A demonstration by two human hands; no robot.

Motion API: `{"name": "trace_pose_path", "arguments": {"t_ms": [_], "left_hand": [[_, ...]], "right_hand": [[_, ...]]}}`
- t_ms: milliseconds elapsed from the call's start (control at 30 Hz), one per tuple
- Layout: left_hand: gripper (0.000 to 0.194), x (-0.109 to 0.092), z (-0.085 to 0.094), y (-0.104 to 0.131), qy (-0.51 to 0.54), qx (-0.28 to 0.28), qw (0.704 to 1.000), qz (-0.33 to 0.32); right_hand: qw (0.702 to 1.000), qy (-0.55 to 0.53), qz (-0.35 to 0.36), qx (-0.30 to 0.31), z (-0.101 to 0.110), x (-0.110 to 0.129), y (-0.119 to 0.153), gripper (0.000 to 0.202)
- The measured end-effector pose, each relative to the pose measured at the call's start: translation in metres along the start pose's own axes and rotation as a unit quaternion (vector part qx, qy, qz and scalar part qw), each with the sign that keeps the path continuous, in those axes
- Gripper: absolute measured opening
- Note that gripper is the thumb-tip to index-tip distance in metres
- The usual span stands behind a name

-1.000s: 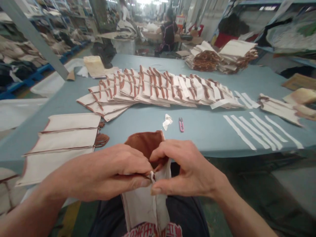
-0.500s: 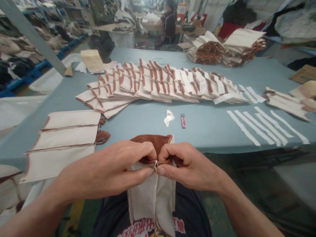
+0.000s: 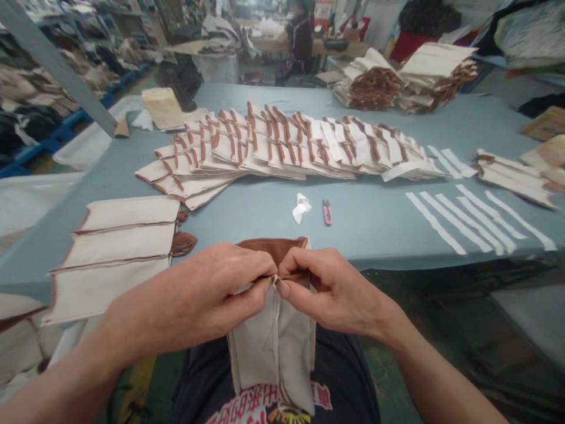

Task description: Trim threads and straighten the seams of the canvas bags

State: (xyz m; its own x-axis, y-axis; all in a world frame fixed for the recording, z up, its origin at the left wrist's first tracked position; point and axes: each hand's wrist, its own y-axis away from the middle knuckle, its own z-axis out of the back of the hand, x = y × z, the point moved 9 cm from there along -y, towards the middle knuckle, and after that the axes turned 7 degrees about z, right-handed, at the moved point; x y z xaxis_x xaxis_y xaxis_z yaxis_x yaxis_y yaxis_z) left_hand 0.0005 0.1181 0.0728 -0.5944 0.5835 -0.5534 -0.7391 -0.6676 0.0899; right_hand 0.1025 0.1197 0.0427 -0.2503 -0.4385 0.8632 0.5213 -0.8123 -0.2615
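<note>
Over your lap, just short of the table (image 3: 265, 212) edge, you are holding a cream cloth bag (image 3: 273, 347) by its mouth, where the brown lining (image 3: 276, 248) is showing. Your left hand (image 3: 207, 294) and your right hand (image 3: 326, 288) are meeting at the middle of the near rim, thumb and forefinger of each closed narrowly on the fabric, pinching at one spot where a small pale cord end (image 3: 274, 279) is poking out between the fingertips. The bag's long axis is running straight down from that pinch toward your knees, so the body is hanging below the fingers and the lining is standing up behind them. Both hands are equally near; neither is leading.

Compared with a second ago, you are holding the pinch higher and tighter: the right hand was spread looser and lower on the seam then, and the lining was bulging taller behind it. The view is also sitting slightly lower on the table now.

Beyond your hands, a pink thread snip (image 3: 327, 212) and a crumpled white scrap (image 3: 301, 208) are lying side by side, apart from the fanned row of finished bags (image 3: 282, 147).
</note>
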Motion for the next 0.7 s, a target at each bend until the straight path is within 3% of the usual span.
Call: {"name": "trace_pose_path", "arguments": {"t_ms": [167, 400, 700], "left_hand": [[0.027, 0.001, 0.003, -0.001, 0.036, -0.012, 0.999, 0.024], [0.023, 0.023, -0.016, -0.007, 0.236, 0.062, 0.968, 0.064], [0.025, 0.028, -0.013, -0.004, 0.188, 0.068, 0.978, 0.051]], "right_hand": [[1.000, -0.005, 0.027, -0.009, -0.003, 0.005, -0.002, 0.011], [0.997, -0.077, -0.024, 0.015, -0.010, -0.005, -0.001, 0.018], [0.997, -0.063, -0.042, 0.023, -0.008, -0.010, -0.003, 0.018]]}}
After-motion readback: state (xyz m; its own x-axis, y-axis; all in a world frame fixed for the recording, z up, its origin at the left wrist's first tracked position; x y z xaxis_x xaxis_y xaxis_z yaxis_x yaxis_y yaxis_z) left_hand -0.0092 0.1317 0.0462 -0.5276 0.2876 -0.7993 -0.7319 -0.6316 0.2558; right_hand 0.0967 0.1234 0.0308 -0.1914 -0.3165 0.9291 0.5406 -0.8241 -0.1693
